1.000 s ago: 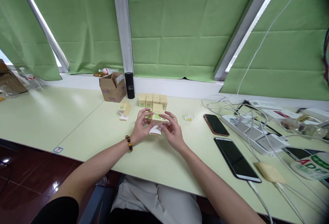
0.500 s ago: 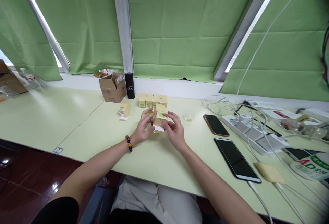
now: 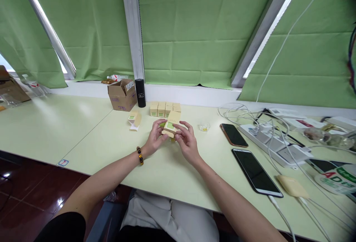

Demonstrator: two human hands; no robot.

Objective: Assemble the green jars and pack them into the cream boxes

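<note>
Between my two hands is a small cream carton [image 3: 170, 125] with a green label, its flap standing up at the far end. My left hand [image 3: 154, 138] grips it from the left, thumb on the near end. On the other side my right hand [image 3: 188, 141] holds it with bent fingers, the thumb close to the near edge. Beyond it a row of several closed cream boxes [image 3: 161, 109] stands on the table. Another carton [image 3: 134, 120] with open flaps lies to the left.
A brown cardboard box [image 3: 122, 95] and a black bottle [image 3: 140, 93] stand at the back. To the right are a small clear plastic item [image 3: 204, 126], two phones [image 3: 233, 135] [image 3: 257, 171], a power strip [image 3: 274, 143] and tangled white cables.
The carton's near flap, which hung open with its white inside showing, is now folded in toward the carton. The carton has tilted a little, and my fingers have shifted on it.
</note>
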